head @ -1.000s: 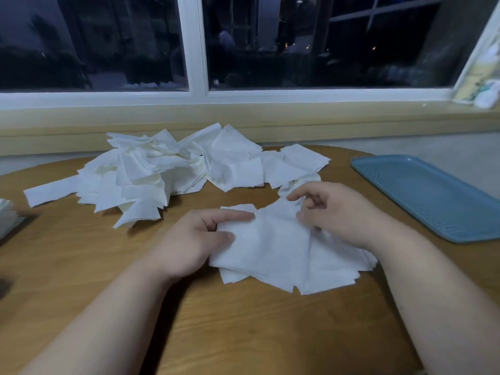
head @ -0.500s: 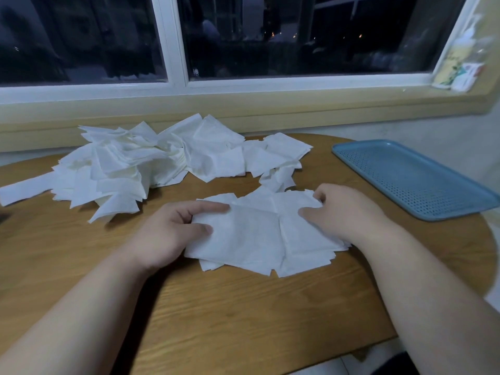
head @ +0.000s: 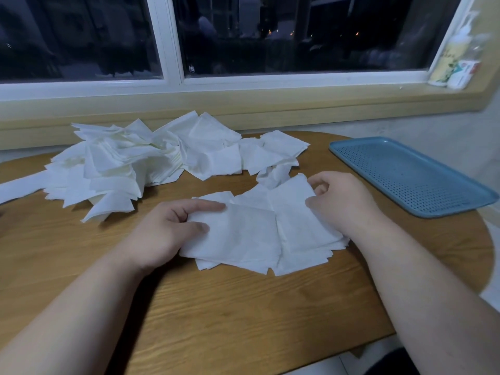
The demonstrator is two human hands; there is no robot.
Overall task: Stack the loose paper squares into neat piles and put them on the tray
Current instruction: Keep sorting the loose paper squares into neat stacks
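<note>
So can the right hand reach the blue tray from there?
Probably yes. The blue tray lies just to the right of the right hand on the same table, with only bare wood between them. That hand is busy pinching the paper squares, though.

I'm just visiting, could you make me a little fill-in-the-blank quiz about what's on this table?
The left hand and right hand grip a small pile lying on the wooden ____. The perforated tray is coloured ____. The big loose heap sits on the same side as the ____ hand.
Missing: table; blue; left.
</note>
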